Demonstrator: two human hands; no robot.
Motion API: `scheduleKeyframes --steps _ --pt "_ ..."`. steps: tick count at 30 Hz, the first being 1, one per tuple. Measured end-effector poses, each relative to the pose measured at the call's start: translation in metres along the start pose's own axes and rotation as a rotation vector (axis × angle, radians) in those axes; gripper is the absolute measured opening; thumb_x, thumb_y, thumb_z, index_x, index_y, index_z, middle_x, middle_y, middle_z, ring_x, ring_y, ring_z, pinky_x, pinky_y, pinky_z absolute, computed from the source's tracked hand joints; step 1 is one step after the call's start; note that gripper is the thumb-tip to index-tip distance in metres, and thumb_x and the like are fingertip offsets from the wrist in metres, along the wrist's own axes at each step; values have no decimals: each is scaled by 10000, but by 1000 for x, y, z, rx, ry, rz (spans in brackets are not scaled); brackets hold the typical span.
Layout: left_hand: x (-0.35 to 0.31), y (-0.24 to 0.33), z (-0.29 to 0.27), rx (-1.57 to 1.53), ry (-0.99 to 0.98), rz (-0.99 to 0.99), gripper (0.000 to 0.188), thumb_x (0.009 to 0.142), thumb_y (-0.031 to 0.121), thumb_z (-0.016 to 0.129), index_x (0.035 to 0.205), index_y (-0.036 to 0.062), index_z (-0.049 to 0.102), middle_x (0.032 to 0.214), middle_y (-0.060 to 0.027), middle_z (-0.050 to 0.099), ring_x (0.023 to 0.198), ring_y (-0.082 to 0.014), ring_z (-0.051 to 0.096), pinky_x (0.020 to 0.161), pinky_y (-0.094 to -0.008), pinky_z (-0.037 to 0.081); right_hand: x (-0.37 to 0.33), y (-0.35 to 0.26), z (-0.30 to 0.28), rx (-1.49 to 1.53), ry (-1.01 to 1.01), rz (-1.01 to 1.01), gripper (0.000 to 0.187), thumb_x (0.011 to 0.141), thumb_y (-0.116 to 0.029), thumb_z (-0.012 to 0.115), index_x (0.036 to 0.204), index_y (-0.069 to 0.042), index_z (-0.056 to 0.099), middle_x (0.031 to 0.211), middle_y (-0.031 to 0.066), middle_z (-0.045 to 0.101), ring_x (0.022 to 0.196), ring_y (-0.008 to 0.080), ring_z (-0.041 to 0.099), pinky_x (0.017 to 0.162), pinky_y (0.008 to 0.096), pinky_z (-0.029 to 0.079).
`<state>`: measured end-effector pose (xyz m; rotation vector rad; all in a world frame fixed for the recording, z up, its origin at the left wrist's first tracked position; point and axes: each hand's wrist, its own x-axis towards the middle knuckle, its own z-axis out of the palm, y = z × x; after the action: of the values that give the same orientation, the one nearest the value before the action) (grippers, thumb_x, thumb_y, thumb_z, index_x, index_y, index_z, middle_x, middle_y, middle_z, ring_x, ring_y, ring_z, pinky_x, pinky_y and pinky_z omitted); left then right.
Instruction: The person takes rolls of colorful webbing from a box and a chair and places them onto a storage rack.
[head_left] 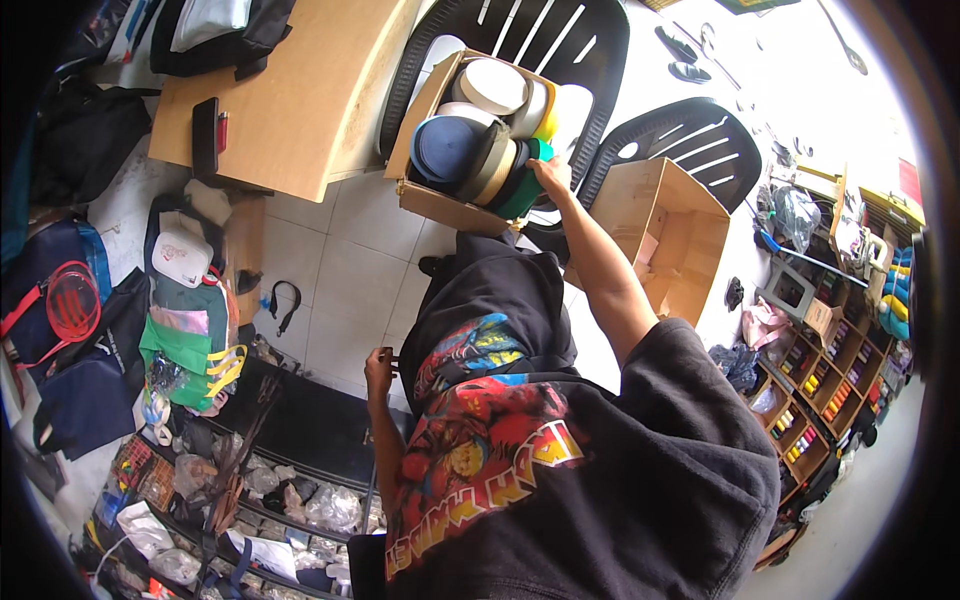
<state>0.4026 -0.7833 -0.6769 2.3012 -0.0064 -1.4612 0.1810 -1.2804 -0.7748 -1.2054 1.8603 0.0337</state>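
My right hand (pixel 552 176) reaches into a cardboard box (pixel 447 208) and closes on the edge of a green webbing roll (pixel 524 190) at the box's near right corner. Packed around it are rolls of webbing: a blue one (pixel 444 149), white ones (pixel 494 86), and tan and olive ones (pixel 487 175). This box rests on a black plastic chair (pixel 608 60). Low beside my left hip, my left hand (pixel 379 369) is closed, and a small dark piece shows at its fingers. What that piece is cannot be made out.
An open cardboard box (pixel 690 235) sits on another black chair (pixel 735 150) to the right. A wooden table (pixel 290 95) stands at the far left, a phone (pixel 205 138) on it. Bags (pixel 190 330) and plastic-wrapped parts (pixel 330 508) crowd the left; a thread rack (pixel 815 385) stands right.
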Motion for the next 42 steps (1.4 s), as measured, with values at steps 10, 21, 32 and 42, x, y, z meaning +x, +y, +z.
scheduleKeyframes --steps 10,21,32,42 --pt "-7 12 9 -147 -14 -64 316 928 262 542 1106 8 597 885 -118 657 666 -152 622 542 -277 507 14 10 4 -112 99 -33 512 692 -358 756 883 104 643 807 233 673 729 313 699 575 376 589" --pt "-20 9 24 -307 48 -74 291 950 222 516 1134 1 558 868 -148 679 608 -167 635 510 -273 507 11 -89 -1 -539 308 -802 527 831 -355 571 1121 84 553 1173 237 538 1167 361 475 975 437 398" --pt "-53 14 57 -144 174 -102 252 947 209 507 1055 8 612 866 -127 691 665 -183 652 583 -304 510 36 6 20 -236 74 -93 734 750 -420 685 1343 -71 429 1104 269 613 1012 365 616 887 397 481" --pt "25 265 112 519 79 934 355 851 78 598 1195 33 525 1219 -172 535 1116 -353 531 940 -428 434 -27 -6 -10 -117 272 -155 734 647 -396 759 1271 -93 520 1177 220 572 1076 369 570 939 425 455"
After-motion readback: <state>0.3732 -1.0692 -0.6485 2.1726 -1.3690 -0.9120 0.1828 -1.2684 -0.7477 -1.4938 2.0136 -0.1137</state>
